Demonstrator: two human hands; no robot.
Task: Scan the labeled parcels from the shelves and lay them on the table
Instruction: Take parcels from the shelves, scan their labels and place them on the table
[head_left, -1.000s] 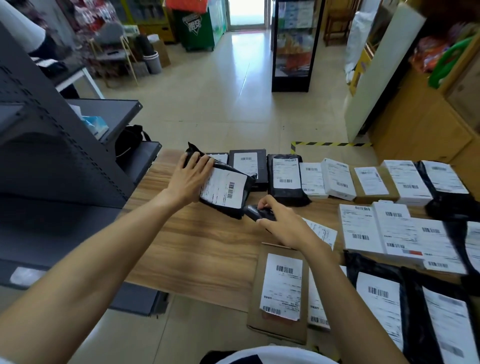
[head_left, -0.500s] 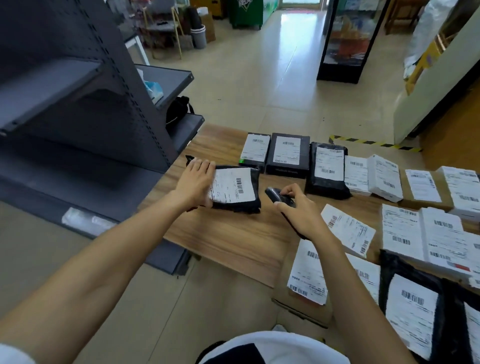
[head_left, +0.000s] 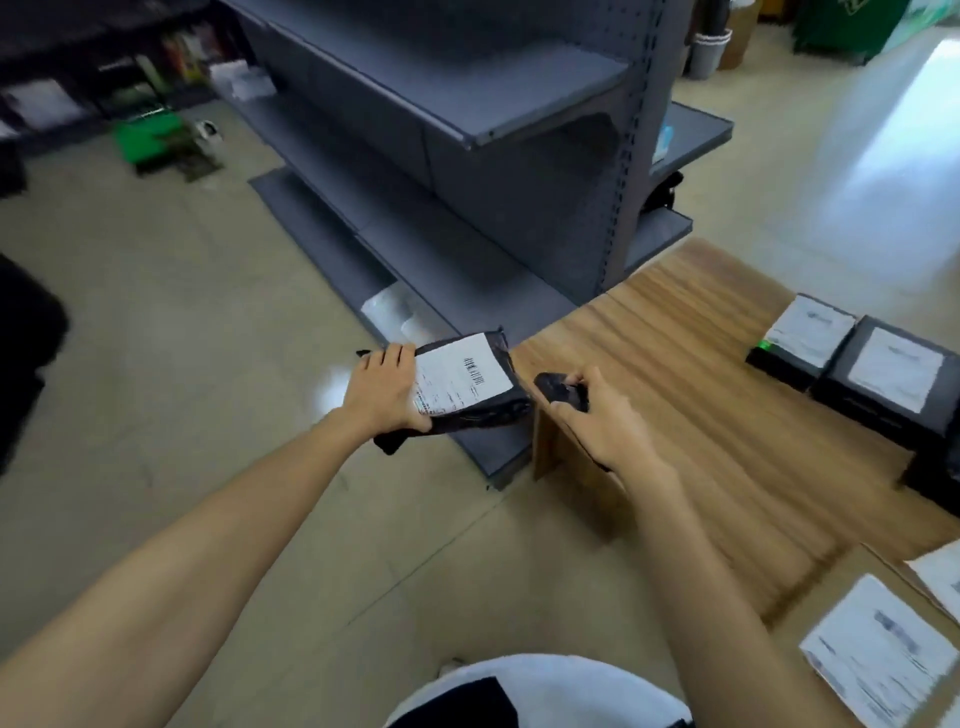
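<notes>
Currently: left hand (head_left: 382, 392) gripping black parcel (head_left: 462, 376) at 9 o'clock off the counter (head_left: 701, 364) corner, right hand (head_left: 613, 426) clasping scanner (head_left: 553, 389); one-edge grip could drop it onto the floor (head_left: 208, 364).

My left hand (head_left: 384, 389) grips a black poly parcel (head_left: 457, 387), white barcode label up, just off the tabletop's (head_left: 701, 389) corner. My right hand (head_left: 608, 426) holds a dark scanner (head_left: 558, 391) just beside it. Labelled boxes (head_left: 893, 379) lie flat on the tabletop.
</notes>
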